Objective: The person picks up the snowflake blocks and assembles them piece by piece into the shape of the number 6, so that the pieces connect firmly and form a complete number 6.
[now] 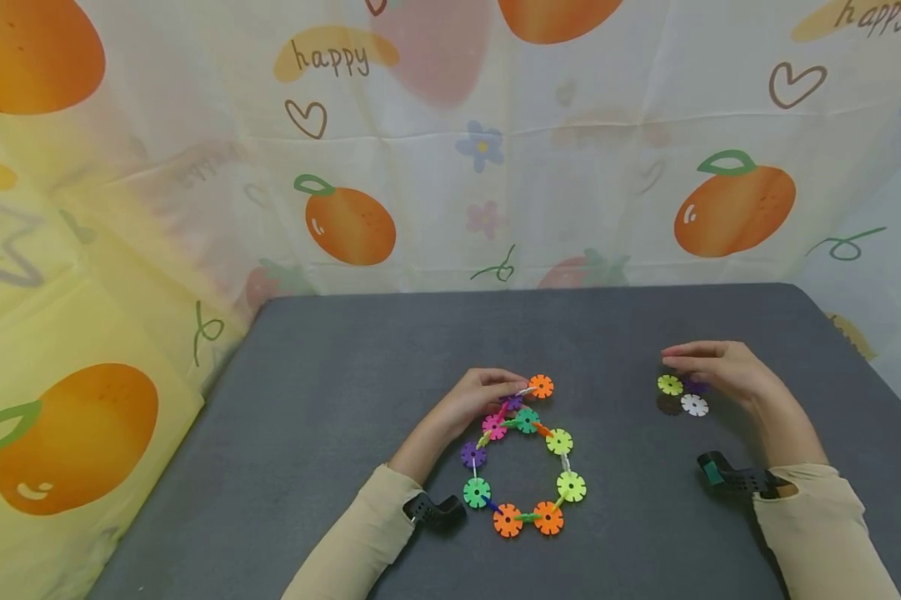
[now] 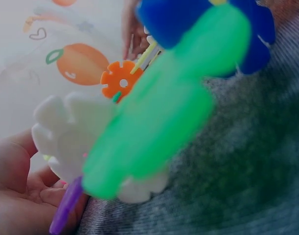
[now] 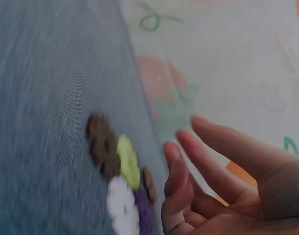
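Note:
A chain of notched plastic snowflake discs [image 1: 477, 492] lies on the table as a ring, with colourful discs set edge-on between flat ones. My left hand [image 1: 483, 393] pinches it at the far end, beside a purple disc [image 1: 513, 402] and a tail ending in an orange disc [image 1: 542, 386]. Close up in the left wrist view, a white disc [image 2: 66, 137] overlaps the fingers, behind a blurred green disc [image 2: 154, 127]. Over on the right, my right hand [image 1: 728, 367] hovers by loose discs: yellow-green [image 1: 670, 384], white [image 1: 694, 405], dark brown [image 1: 669, 405] and purple [image 1: 696, 386]. Its fingers are loosely bent, holding nothing visible.
The dark grey table [image 1: 360, 358] runs back to a fruit-printed cloth [image 1: 435, 208]. Bare tabletop separates the ring from the loose discs. A black strap with a camera [image 1: 442, 511] sits on the left wrist, another camera [image 1: 728, 475] on the right.

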A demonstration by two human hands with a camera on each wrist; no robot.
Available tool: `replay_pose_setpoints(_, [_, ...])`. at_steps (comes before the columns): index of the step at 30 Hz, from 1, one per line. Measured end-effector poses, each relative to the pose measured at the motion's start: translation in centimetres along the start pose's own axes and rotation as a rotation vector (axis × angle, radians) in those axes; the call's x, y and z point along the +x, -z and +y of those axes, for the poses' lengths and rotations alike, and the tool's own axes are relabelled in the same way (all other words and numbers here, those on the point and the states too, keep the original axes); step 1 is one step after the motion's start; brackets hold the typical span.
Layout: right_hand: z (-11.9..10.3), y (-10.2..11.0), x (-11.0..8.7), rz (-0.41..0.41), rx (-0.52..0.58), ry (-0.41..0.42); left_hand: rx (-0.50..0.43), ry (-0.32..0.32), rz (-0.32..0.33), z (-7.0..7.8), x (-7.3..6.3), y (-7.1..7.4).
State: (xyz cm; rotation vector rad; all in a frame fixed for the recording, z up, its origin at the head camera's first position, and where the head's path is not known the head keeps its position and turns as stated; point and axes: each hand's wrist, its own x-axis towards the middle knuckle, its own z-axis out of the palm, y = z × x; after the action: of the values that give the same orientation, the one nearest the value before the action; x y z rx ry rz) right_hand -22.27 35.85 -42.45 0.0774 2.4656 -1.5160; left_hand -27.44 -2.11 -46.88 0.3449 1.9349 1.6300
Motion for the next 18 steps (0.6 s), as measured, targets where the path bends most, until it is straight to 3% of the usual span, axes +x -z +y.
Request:
replay_pose_setpoints(3, [0.33, 0.12, -0.01, -0.013, -0.175, -0.034, -0.001, 0.001, -0.003, 0.00, 0.00, 0.00])
replay_pose_setpoints(6, [0.50, 0.07, 0.11, -0.045, -0.252, -0.017, -0.001, 0.002, -0.007, 0.02, -0.01, 0.04])
replay_pose_setpoints(10, [0.55, -0.04, 0.24, -0.062, -0.279, 0.014, -0.002, 0.004, -0.011, 0.03, 0.00, 0.09])
replay_pose_setpoints(18, [0.49, -0.40, 0.34, -0.041, -0.306, -0.012, -0.013, 0.014, 0.004, 0.08, 0.01, 0.03])
